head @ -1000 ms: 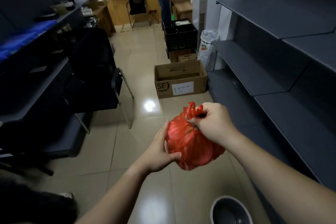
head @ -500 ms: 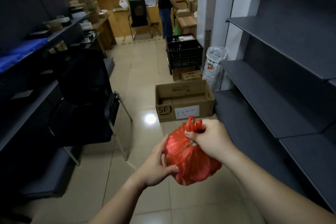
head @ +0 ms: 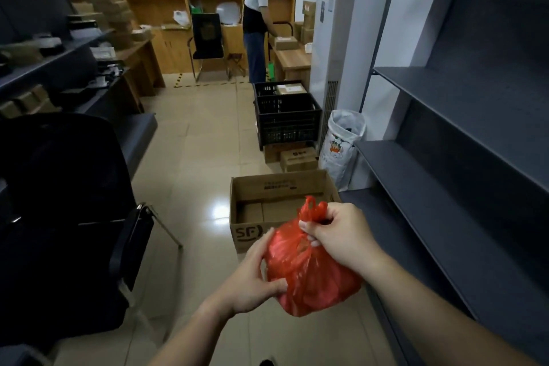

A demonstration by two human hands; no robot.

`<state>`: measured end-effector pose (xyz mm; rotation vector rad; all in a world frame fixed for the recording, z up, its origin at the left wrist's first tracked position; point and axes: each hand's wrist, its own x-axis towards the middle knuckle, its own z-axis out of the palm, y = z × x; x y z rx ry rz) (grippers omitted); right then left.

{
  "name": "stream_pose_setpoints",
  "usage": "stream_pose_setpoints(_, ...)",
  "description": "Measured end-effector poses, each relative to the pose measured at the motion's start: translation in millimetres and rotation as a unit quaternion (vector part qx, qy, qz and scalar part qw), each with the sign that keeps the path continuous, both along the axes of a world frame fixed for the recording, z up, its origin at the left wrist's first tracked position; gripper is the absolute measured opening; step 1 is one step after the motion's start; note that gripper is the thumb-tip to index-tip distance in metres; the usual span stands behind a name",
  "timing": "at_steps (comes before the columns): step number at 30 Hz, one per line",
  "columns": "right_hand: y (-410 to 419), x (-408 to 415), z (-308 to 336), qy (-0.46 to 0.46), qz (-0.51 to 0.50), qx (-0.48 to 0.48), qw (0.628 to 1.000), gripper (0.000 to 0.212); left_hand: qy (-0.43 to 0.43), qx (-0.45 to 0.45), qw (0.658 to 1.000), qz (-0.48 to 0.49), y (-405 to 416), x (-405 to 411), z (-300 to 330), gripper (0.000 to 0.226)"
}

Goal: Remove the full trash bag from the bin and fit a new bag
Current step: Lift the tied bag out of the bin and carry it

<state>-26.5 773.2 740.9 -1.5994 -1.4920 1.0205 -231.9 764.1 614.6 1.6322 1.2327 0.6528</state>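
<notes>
The gathered neck of the red trash bag (head: pixel 309 270) is pinched in the curled fingers of the right hand (head: pixel 338 235), with the knotted handles poking up above the fist, while the bag's left flank is cupped by the left hand (head: pixel 252 276), thumb laid across the plastic and fingers tucked behind it. Both hands are thus closed on the bag, which is held in mid-air at lower centre of the frame, clear of the tiled floor (head: pixel 193 157). The top grip is likely kept tight so that the mouth stays closed and nothing spills; the side hold is probably there to steady the bulging load and stop it swinging. The bin is not seen in this view, so the bag is judged to be already lifted out, and the fitting of a new bag is not yet begun. Just beyond the bag, at centre, an open cardboard box marked SF (head: pixel 267 208) is stood on the floor. A black crate (head: pixel 285 119) and a white sack (head: pixel 344 145) are set further back, right of centre. Grey shelving (head: pixel 445 142) fills the right side and a black chair (head: pixel 74 202) the left. Another person (head: pixel 255 27) is stood at a desk at upper centre.
</notes>
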Motion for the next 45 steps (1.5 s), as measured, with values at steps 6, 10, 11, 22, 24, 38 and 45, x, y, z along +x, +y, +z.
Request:
stream_pose_setpoints(6,143.0,-1.9,-12.5,0.011,-0.011,-0.02,1.0,0.012,0.038,-0.023,0.999,-0.001,157.1,-2.5,-6.3,0.113)
stream_pose_setpoints(10,230.2,6.0,-19.9,0.02,-0.021,-0.038,0.999,0.012,0.021,-0.035,0.999,-0.007,247.1,4.1,-8.6,0.109)
stream_pose_setpoints(11,253.1,8.3,-23.8,0.023,-0.022,-0.043,0.999,0.011,0.013,-0.041,0.999,-0.008,269.3,5.6,-12.0,0.109)
stream_pose_setpoints(22,514.0,24.1,-100.2,-0.038,0.069,-0.102,0.992,0.014,0.021,-0.088,0.994,0.056,497.1,38.2,-80.8,0.108)
stream_pose_setpoints(24,554.4,25.7,-117.3,-0.063,0.097,-0.131,0.985,0.01,0.025,-0.11,0.991,0.078,530.8,42.9,-94.8,0.108)
stream_pose_setpoints(38,737.7,1.5,-370.3,-0.061,0.033,-0.313,0.947,0.024,0.086,-0.25,0.956,0.125,714.9,30.8,-338.8,0.103)
stream_pose_setpoints(45,777.0,-19.6,-576.0,-0.092,0.02,-0.355,0.93,0.017,0.069,-0.291,0.942,0.151,752.8,32.7,-538.9,0.079)
